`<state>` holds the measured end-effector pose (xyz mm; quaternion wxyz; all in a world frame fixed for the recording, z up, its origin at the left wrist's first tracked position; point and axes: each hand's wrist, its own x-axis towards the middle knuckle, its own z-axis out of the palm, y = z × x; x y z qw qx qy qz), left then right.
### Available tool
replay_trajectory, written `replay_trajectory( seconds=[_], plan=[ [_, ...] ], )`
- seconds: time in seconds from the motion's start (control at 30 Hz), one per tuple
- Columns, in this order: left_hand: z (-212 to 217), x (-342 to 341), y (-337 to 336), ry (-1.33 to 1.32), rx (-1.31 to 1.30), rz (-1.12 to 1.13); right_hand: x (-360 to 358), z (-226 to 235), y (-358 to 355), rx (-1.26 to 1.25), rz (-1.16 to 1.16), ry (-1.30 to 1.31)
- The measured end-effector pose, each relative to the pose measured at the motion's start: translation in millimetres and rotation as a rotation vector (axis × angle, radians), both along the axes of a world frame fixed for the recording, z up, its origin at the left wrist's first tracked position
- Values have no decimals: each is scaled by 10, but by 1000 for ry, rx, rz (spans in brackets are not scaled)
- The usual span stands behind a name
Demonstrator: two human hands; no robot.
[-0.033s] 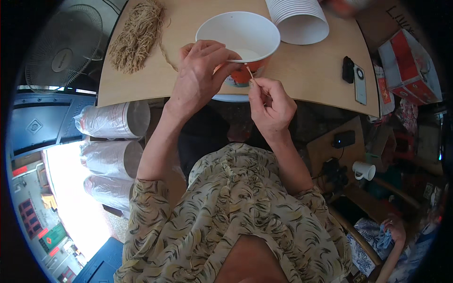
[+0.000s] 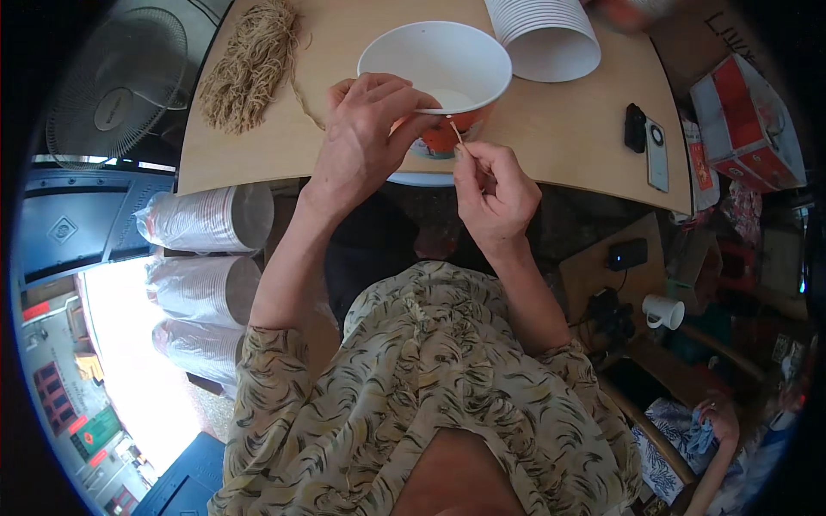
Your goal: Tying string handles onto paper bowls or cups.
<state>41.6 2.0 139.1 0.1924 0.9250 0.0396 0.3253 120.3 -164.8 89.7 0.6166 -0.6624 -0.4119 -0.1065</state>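
Note:
A white paper bucket with an orange-red printed outside stands near the table's front edge, its mouth tipped toward me. My left hand is closed on its near left rim, some fingers reaching inside. My right hand pinches the end of a thin tan cord just below the rim, beside a small light spot on the bucket wall. A bundle of tan cords lies at the back left, and one strand trails from it toward my left hand. The left fingertips are partly hidden.
Nested white buckets lie at the back right of the table. A phone and a black object are near its right edge. Wrapped bucket stacks and a fan are at left. Another person's hand is lower right.

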Motion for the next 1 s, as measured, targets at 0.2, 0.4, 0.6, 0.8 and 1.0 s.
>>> replay_trajectory(
  seconds=[0.2,0.4,0.6,0.8,1.0],
  plan=[
    [-7,5,2,-10,-9,-2,28,-42,51,4,-20,-1],
    [-2,8,0,18,-61,-11,45,-41,61,-12,-22,17],
    [9,14,-5,14,-62,-14,54,-81,74,-28,-17,20],
    [6,16,-26,16,-37,-4,57,-85,86,-30,-26,16],
    [-2,-27,-131,39,-11,-5,74,-139,120,-24,-49,16]
  ],
)
